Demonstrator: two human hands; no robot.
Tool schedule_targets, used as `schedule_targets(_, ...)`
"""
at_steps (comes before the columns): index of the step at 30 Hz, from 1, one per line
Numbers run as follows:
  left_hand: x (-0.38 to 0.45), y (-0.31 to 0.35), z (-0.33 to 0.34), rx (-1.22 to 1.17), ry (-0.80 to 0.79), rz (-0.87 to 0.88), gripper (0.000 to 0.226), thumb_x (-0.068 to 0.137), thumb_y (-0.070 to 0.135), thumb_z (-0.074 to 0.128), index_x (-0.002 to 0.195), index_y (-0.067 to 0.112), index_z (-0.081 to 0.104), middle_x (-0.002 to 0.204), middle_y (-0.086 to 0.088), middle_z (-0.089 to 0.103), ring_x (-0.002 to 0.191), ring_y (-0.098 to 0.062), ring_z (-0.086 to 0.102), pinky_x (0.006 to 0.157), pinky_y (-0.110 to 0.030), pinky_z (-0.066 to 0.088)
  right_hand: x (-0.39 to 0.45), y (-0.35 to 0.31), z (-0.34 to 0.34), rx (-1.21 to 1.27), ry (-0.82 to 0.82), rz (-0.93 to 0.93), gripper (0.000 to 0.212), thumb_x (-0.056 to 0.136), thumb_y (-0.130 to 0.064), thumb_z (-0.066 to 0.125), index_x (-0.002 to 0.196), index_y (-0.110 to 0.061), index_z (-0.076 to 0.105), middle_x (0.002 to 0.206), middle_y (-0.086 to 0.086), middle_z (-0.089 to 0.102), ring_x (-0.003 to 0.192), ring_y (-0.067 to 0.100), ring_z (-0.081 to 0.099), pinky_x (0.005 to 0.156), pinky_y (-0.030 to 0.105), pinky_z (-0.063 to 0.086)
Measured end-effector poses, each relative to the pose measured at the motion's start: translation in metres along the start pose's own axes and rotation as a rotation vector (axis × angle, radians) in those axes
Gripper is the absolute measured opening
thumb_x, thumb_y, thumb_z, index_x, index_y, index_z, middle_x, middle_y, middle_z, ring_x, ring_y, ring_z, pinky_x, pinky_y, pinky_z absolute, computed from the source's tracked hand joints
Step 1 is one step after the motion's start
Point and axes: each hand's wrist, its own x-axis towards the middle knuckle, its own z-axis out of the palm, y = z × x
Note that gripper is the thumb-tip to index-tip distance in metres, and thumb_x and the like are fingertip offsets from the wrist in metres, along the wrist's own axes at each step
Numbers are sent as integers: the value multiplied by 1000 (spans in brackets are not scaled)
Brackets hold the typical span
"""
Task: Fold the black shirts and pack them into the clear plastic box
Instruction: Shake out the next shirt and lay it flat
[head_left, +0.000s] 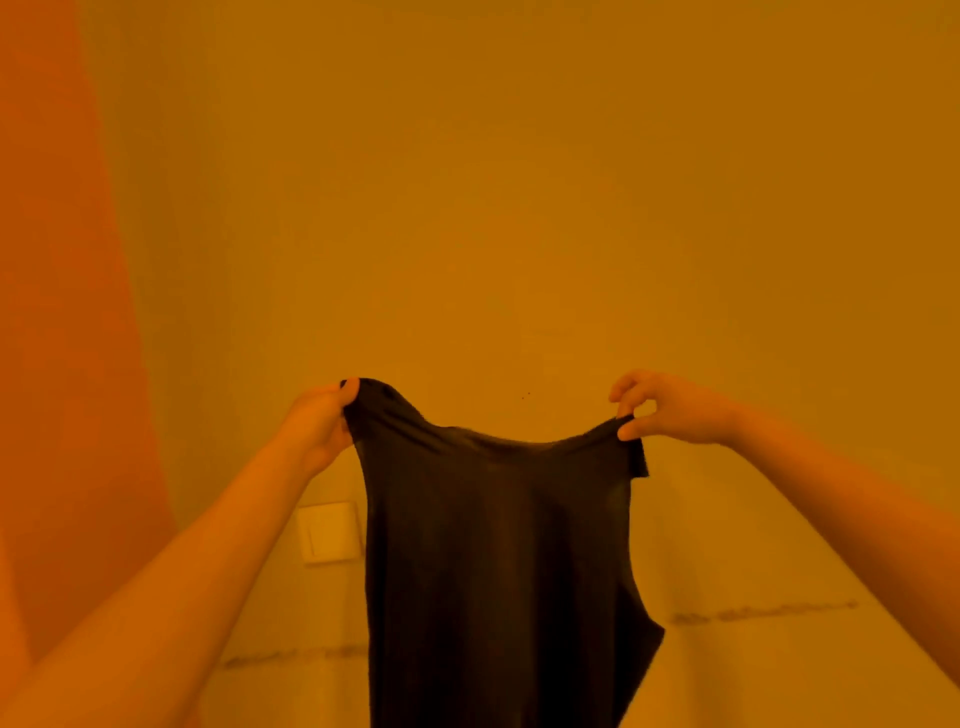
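A black shirt (498, 561) hangs in the air in front of a plain wall, held up by its top edge. My left hand (319, 423) grips the shirt's upper left corner, thumb over the cloth. At the upper right corner my right hand (662, 408) pinches the fabric between thumb and fingertips. The cloth sags slightly between the two hands and drops out of the frame's bottom edge. The clear plastic box is not in view.
A plain wall fills the view under strong orange light. A wall switch plate (328, 531) sits just left of the shirt. An orange curtain or wall section (62, 312) runs down the left side. A faint horizontal seam (763, 612) crosses the wall low down.
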Motion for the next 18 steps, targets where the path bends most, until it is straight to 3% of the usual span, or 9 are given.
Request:
schedule_targets(3, -2, 1, 8, 24, 32, -2, 18, 97, 12, 45, 83, 10, 55, 84, -5, 59, 76, -14, 57, 61, -25, 48, -2, -6, -6, 126, -16, 92, 10, 86, -6, 63, 77, -12, 62, 81, 1, 59, 78, 12, 57, 72, 22, 49)
schedule_targets(7, -2, 6, 14, 43, 39, 28, 15, 95, 9, 49, 83, 10, 57, 83, -5, 59, 76, -14, 57, 67, -26, 47, -6, -6, -9, 189, 33, 121, 19, 83, 0, 65, 74, -16, 61, 69, 1, 57, 68, 10, 57, 59, 17, 48)
schedule_targets(10, -3, 9, 17, 119, -26, 67, 11, 94, 8, 51, 86, 9, 59, 87, -6, 60, 80, -15, 58, 73, -26, 49, -8, -4, -13, 146, 52, 109, 23, 78, -1, 70, 85, -21, 62, 76, 1, 55, 73, 12, 55, 67, 22, 44)
schedule_targets(14, -1, 11, 20, 461, 33, 219, 20, 93, 5, 51, 75, 10, 56, 79, -6, 58, 74, -14, 56, 60, -18, 50, -10, 0, -19, 60, 9, 171, 36, 78, 0, 70, 108, -18, 62, 102, 4, 59, 99, 18, 55, 89, 31, 43)
schedule_targets(16, 1, 10, 23, 558, 93, 249, 23, 93, 5, 51, 71, 10, 53, 77, -8, 55, 71, -15, 55, 61, -21, 48, -11, 0, -20, 5, -35, 202, 34, 78, 1, 69, 106, -17, 64, 99, 3, 60, 97, 18, 55, 86, 30, 42)
schedule_targets(18, 2, 7, 28, 493, 93, 208, 22, 94, 4, 50, 73, 9, 51, 78, -7, 54, 73, -16, 55, 62, -22, 48, -12, 0, -21, -107, -99, 217, 27, 78, 0, 68, 97, -19, 65, 93, 0, 62, 92, 17, 57, 79, 26, 45)
